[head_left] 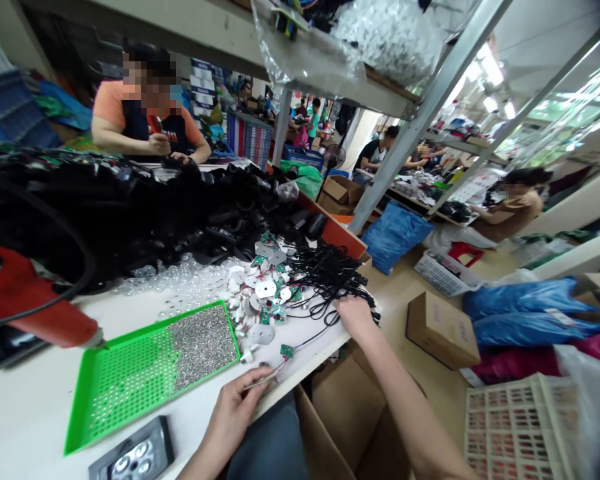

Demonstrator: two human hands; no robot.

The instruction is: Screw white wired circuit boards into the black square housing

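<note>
At the table's front edge, my left hand (240, 397) pinches a thin flat piece (260, 381), seen nearly edge-on. Short wires run from it to a small green circuit board (287, 350) lying on the white tabletop. A black cable (310, 339) leads from that board toward my right hand (354, 315), whose curled fingers close on cable at the edge of a tangled black cable heap (325, 267). My right fingertips are partly hidden. Just beyond my left hand lie grey-white oval plates (261, 334) and more wired green boards (267, 313).
A green perforated tray (125, 373) holds small screws (205, 343). An orange-red power screwdriver (35, 300) is at left, near a black housing with round lenses (137, 460). Clear lenses (190, 277) and black parts (130, 213) are heaped behind. A co-worker (150, 120) sits opposite; a cardboard box (350, 407) stands below the edge.
</note>
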